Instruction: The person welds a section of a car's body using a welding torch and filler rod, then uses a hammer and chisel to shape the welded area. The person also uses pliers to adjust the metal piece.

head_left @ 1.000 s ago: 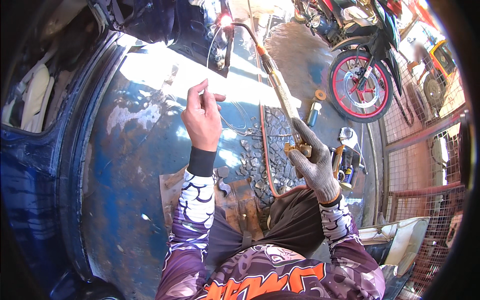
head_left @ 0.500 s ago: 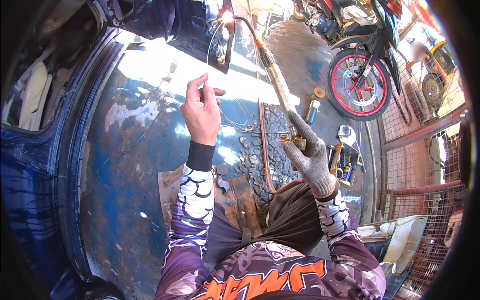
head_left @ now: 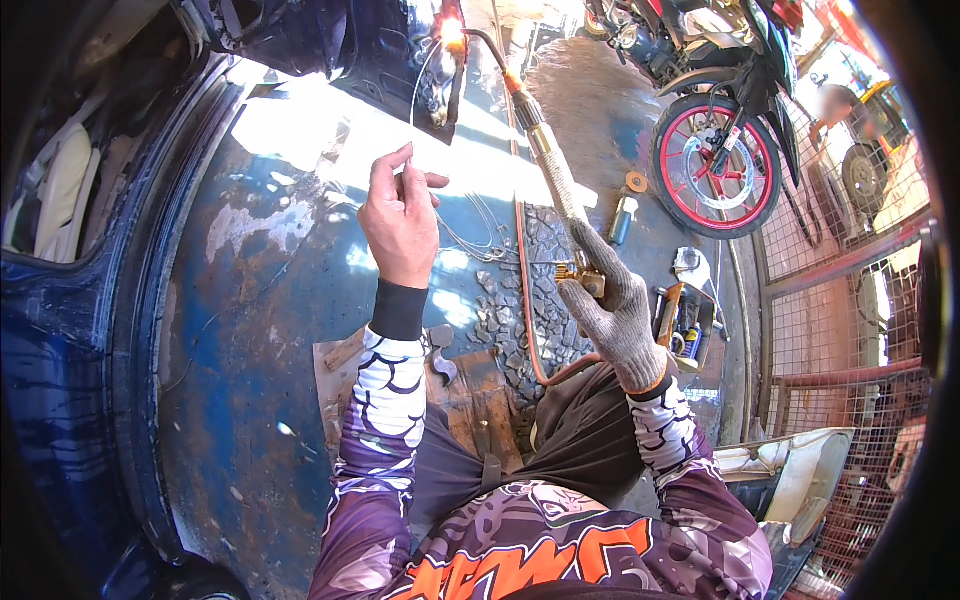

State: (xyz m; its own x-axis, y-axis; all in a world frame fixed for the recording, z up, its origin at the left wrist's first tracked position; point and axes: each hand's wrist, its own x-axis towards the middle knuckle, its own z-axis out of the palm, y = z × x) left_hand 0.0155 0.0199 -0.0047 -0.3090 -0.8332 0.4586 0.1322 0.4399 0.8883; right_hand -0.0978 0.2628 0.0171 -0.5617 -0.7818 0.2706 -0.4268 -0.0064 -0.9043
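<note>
**Hot work in mid-course, its extent hidden by glare**

The bare fingers of the left hand (head_left: 400, 230) are curled, the index raised toward the far side and the tips drawn in, apparently pinching a thin wire (head_left: 416, 95); strong light blurs the exact contact. The gloved fingers of the right hand (head_left: 620, 320) wrap the handle of a torch (head_left: 552, 165), the forefinger lying along it and the thumb beside a brass valve knob (head_left: 567, 272). The torch slants toward the far left, its bent neck ending just beside a bright flame (head_left: 452, 38) at the right edge of a dark panel (head_left: 388, 70). The wire runs from the left hand toward the same glow.

Judged from this arrangement, the setting-up is done: the torch is lit and both it and the wire are at the panel. The burning flame suggests that the heating is unfinished, yet how much of the edge is complete, and how much remains, cannot be told, for the glow masks the surface.

Farther out, an orange hose (head_left: 522, 250) crosses the blue floor (head_left: 250, 350) between the hands, beside scattered grey fragments (head_left: 500, 315). To the right stand an open toolbox (head_left: 690, 325) and, farther off, a motorcycle (head_left: 717, 165); a dark blue vehicle body (head_left: 60, 350) borders the left side
</note>
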